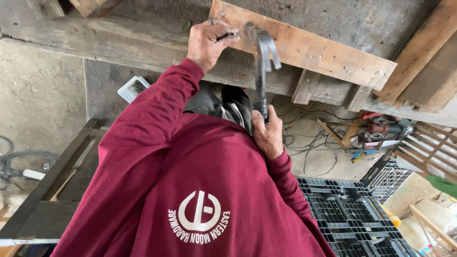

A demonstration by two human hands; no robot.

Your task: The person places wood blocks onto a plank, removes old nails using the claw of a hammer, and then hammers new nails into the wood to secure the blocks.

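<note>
Head view, left hand (208,44) fingers pinching nail against plank (304,47), right hand (267,133) fingers gripping raised hammer (261,71)

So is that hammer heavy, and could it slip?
The hammer looks like all metal, so it is probably heavy for its size, mostly at the clawed head end. The right hand grips low on the dark handle, which may be grippy. It seems stiff, so it likely won't bend against the plank.

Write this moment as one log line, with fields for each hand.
left hand: pinches small nail against pale wooden plank | right hand: grips dark steel claw hammer, head by the nail | black plastic crates lower right
</note>
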